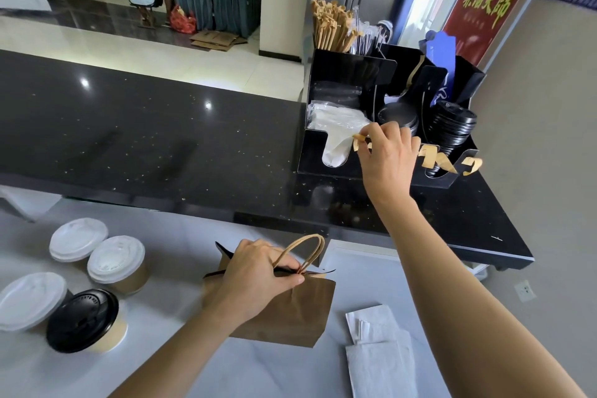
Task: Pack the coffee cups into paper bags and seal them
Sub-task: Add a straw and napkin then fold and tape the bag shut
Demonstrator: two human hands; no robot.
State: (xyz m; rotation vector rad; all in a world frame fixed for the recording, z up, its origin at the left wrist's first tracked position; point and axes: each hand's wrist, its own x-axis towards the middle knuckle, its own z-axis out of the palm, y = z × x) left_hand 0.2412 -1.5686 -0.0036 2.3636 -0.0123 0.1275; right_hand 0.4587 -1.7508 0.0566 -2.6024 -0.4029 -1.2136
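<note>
Brown kraft paper bag [284,307] stands at 6 o'clock on the pale counter, its top pinched closed under the twin handles by the left hand [255,271], so I judge one bag packed and awaiting its seal. Four lidded coffee cups [116,263] wait unpacked at 8 o'clock: three white lids, one black. Far off at 2 o'clock, the right hand [386,152] pinches something small and tan at the black organiser [326,142], perhaps a sealing sticker; I cannot tell.

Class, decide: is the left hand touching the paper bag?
Touching. The head view shows the left hand with its fingers curled over the top of the paper bag below the handles, pinching it closed.
</note>
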